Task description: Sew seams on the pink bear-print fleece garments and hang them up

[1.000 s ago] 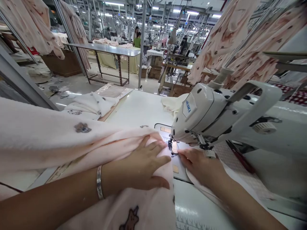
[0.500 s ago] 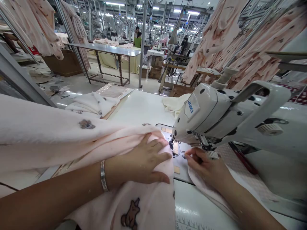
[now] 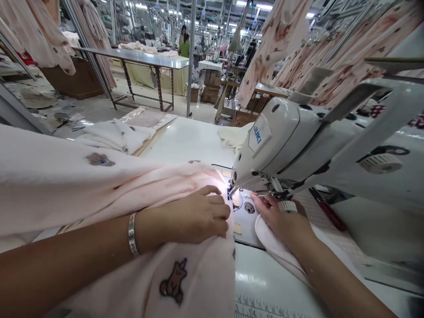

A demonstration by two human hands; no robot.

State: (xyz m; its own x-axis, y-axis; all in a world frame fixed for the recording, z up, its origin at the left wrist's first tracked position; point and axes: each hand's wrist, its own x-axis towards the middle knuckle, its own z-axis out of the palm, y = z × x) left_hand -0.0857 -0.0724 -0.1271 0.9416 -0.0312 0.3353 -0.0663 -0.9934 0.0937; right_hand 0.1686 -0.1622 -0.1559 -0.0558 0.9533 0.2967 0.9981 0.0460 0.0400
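Note:
Pale pink plush fabric with printed brown animals spreads across the left of the sewing table, its right edge beside the needle area. My left hand lies on it, fingers curled into the cloth just left of the presser foot. To the right of the needle, my right hand is closed, thumb and finger pinching a small white piece whose kind is unclear. Part of that hand is behind the white knob of the JUKI sewing machine. Another pale pink fabric piece lies under my right hand.
Folded printed cloth lies at the table's back left, and cream cloth behind the machine head. A ruler scale marks the front edge. Pink printed pieces hang at both sides. Beyond stand a long table and people.
My left hand's fingers, spread flat before, are now curled in on the fabric. My right fingertips have moved slightly away from me, and a white piece shows at them. The view has shifted.

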